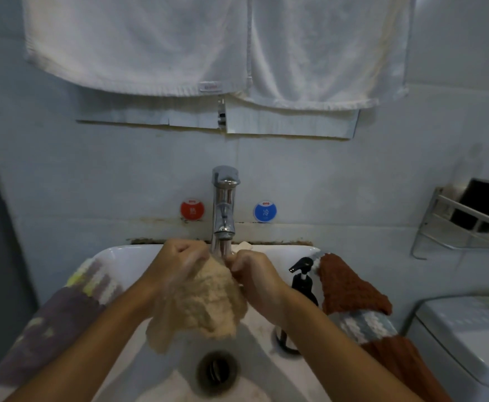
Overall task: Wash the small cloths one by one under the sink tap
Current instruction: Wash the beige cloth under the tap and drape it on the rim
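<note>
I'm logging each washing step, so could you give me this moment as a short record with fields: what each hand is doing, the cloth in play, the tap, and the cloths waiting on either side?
left hand: grips the top of the beige cloth
right hand: grips the same cloth's other top corner
cloth in play: beige cloth, hanging over the sink below the tap
water flow: cannot tell
left of sink: purple and yellow striped cloth draped on the rim
right of sink: rust-brown cloth with a grey-white band
also there: black pump bottle, drain
</note>
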Demonstrator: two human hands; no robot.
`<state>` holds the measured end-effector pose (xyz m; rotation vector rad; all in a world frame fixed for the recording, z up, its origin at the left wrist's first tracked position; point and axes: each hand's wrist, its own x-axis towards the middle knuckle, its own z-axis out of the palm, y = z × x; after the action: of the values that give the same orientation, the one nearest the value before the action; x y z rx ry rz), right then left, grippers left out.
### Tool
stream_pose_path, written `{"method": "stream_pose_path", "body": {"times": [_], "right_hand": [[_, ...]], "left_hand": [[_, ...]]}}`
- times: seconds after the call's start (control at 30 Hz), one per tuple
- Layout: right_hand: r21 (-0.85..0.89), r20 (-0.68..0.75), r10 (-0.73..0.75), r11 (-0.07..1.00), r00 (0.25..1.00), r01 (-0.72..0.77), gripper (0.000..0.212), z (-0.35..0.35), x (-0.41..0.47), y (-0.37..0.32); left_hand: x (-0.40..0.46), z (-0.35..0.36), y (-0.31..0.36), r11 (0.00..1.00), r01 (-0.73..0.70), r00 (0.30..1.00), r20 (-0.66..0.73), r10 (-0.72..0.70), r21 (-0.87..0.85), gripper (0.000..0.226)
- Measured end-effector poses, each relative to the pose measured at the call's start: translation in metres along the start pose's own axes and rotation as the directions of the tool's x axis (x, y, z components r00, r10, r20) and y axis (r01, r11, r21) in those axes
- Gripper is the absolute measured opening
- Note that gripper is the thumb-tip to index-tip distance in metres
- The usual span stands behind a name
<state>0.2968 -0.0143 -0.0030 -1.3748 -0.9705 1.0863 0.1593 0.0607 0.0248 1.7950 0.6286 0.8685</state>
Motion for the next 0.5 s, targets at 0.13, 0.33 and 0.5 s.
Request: {"method": "stream_pose_path", "body": {"times": [0.13,0.33,0.5], "right_hand": [[-0.054,0.055,0.055,0.997,0.997,-0.052,0.037,-0.005,0.003,0.002],[-0.382,-0.284,-0.221,0.919,0.933,0.102,0.042,0.007,-0.001,0.003],[-0.371,-0.43,-0.354,0.908,0.831,0.195,0.032,0.012,0.001,0.012]], "left_hand": [[-0.001,0.002,-0.002,1.0,-0.022,1.0,0.001,0.022,0.012,0.043],[0.008,-0.008,-0.008,0.981,0.04,0.999,-0.017,-0.038,0.188,0.032],[0.01,-0.024,-0.017,0.819,0.222,0.926,0.147,-0.346,0.53,0.049]]}}
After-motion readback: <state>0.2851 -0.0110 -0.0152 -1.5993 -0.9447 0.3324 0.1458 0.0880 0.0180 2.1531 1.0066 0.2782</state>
